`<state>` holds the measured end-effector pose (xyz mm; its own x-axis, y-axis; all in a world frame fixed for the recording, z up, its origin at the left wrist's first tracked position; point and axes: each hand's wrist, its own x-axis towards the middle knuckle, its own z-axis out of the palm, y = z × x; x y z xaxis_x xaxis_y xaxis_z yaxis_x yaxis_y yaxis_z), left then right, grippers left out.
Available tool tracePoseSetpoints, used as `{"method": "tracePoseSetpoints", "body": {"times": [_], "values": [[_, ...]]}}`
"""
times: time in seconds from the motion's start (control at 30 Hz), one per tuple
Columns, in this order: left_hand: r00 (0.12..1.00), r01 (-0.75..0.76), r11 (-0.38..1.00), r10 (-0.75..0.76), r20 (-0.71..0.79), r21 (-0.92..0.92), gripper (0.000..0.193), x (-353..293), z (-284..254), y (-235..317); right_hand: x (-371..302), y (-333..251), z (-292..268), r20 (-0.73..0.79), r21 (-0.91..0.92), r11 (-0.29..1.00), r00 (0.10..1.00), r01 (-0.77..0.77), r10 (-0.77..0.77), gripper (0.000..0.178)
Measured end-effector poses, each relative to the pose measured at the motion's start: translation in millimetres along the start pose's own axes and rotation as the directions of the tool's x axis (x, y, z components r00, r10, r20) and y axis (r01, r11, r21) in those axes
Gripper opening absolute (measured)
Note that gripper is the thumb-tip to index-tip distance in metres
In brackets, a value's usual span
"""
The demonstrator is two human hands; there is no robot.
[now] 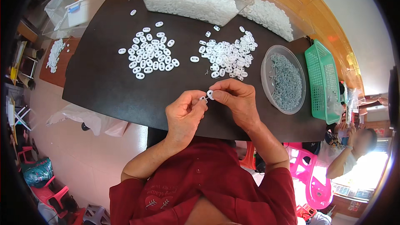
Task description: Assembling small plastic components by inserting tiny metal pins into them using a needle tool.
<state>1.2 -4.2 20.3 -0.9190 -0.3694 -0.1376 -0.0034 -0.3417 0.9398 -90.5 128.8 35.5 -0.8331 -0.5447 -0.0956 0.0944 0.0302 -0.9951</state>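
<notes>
Both my hands meet above the near edge of the dark table, each closed in a pinch. My right hand [239, 102] grips a white oval plastic piece [210, 95] between thumb and forefinger. In my left hand [183, 116] is a smaller white plastic piece [203, 98], held by the fingertips right beside the oval one. Whether the two pieces touch is too small to tell. Beyond my hands lies a loose pile of mixed white plastic pieces [227, 56]. Left of it, white ovals with two holes [150, 52] are spread in a rounded cluster.
A round clear tub [265, 75] of small grey screw-like metal pieces stands right, beside a green plastic basket [321, 79]. Clear bins [239, 6] full of white pieces line the table's far edge. A person [352, 150] is at the far right, near pink chairs [310, 179].
</notes>
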Motion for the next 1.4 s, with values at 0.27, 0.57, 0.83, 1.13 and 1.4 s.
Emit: {"method": "tracePoseSetpoints", "body": {"times": [0.27,0.57,0.83,1.13,1.4], "values": [[0.999,-0.038,0.999,0.038,0.028,-0.02,0.022,0,-1,-7,-2,4,6,-0.052,-0.001,0.999,0.998,0.044,-0.044,0.01],[0.994,-0.098,0.995,0.099,0.044,-0.008,0.027,-1,-3,-10,-2,3,6,-0.049,0.0,0.999,0.998,0.033,-0.033,0.011],[0.996,-0.081,0.997,0.081,0.045,-0.012,0.027,0,-3,-12,-7,7,7,-0.033,-0.145,0.986,0.995,0.086,-0.092,0.011],[0.994,-0.082,0.996,0.084,0.068,-0.038,0.028,0,-5,-13,-7,8,13,-0.031,-0.089,0.993,0.996,0.082,-0.085,0.011],[0.989,-0.011,0.99,0.031,0.141,-0.14,0.031,1,-8,-15,-8,4,12,-0.034,-0.132,0.989,0.997,0.059,-0.064,0.01]]}}
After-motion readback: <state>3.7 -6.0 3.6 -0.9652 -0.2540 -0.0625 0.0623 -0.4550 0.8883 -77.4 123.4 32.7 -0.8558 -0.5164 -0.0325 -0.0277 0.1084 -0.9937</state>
